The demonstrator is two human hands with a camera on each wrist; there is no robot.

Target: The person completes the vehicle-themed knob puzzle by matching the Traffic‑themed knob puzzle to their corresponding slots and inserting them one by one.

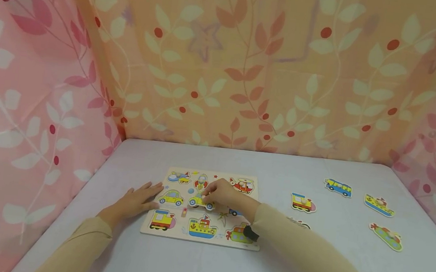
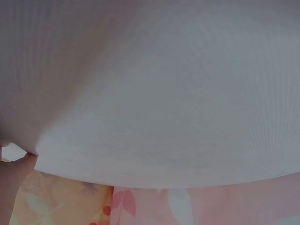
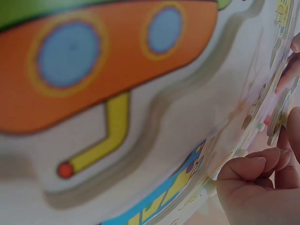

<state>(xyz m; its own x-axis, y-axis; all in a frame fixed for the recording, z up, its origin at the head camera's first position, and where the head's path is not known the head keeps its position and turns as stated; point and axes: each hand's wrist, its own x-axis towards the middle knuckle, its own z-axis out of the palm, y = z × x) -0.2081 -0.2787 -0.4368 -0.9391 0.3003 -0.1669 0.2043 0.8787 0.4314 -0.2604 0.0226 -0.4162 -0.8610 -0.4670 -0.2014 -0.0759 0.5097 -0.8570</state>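
Note:
My right hand (image 1: 224, 195) pinches a yellow car puzzle piece (image 1: 201, 201) over the middle of a wooden vehicle puzzle board (image 1: 200, 239). In the right wrist view, the fingers of that hand (image 3: 258, 185) are curled in, with the car piece (image 3: 280, 119) seen edge-on. My left hand (image 1: 134, 200) rests at the board's left edge with its fingers spread. To the left of the held piece is the printed yellow car (image 1: 171, 197). An airplane (image 1: 179, 176), a rocket (image 1: 201, 181) and a helicopter (image 1: 242, 185) sit along the board's top row.
Loose pieces lie on the white table right of the board: a train (image 1: 302, 203), a blue bus (image 1: 338, 188), a boat (image 1: 379, 205) and a submarine (image 1: 386, 237). Another piece (image 1: 302, 223) is partly hidden by the right sleeve. Patterned curtains (image 1: 223, 87) enclose the table.

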